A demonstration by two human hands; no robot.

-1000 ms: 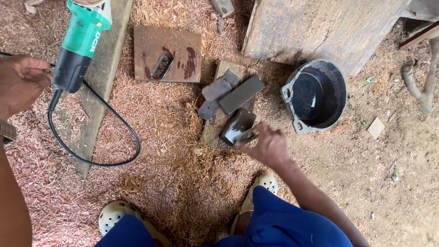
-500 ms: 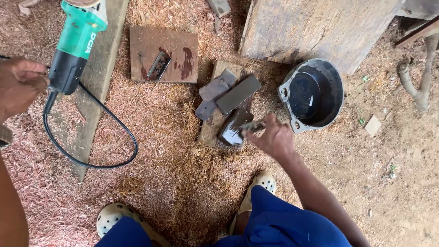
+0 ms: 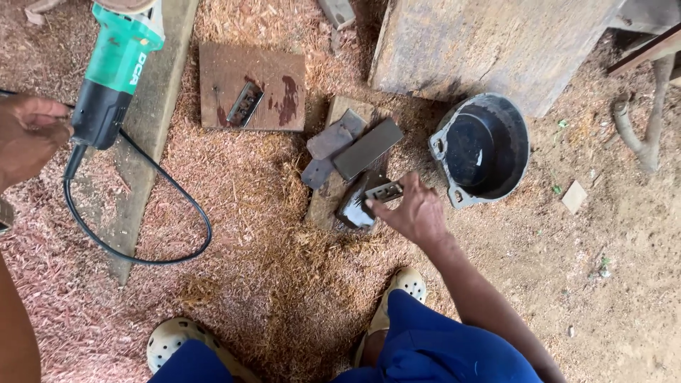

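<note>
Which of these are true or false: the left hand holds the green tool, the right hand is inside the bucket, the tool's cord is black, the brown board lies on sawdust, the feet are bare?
1. The left hand holds the green tool: true.
2. The right hand is inside the bucket: false, it holds a small metal piece beside it.
3. The cord is black: true.
4. The brown board lies on sawdust: true.
5. The feet are bare: false, they wear pale shoes.

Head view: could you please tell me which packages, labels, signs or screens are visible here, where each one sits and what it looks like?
Label on the power tool: pale lettering running along the green upper part of its body, top left, above the black handle that the left hand holds.
No packages, signs or screens show anywhere else.
</note>
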